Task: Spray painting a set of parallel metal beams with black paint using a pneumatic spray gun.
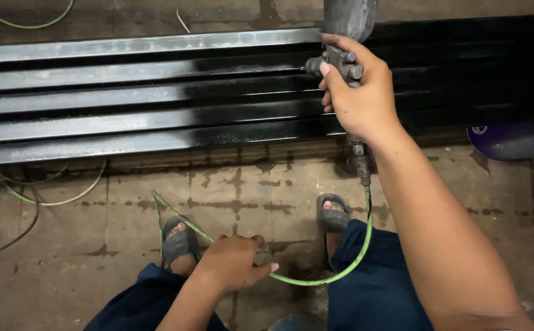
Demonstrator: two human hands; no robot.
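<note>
Right forearm [445,245] hides hose [316,279] fitting; spray gun [340,64] cup cut off

We see that our two arms are bare, with no sleeves, gloves, watch or rings on the left hand [233,260] or the right hand [359,92]. We wear dark blue trousers [377,288]. On our feet we have grey open-toe sandals [180,242], worn and a little dusty.
</note>
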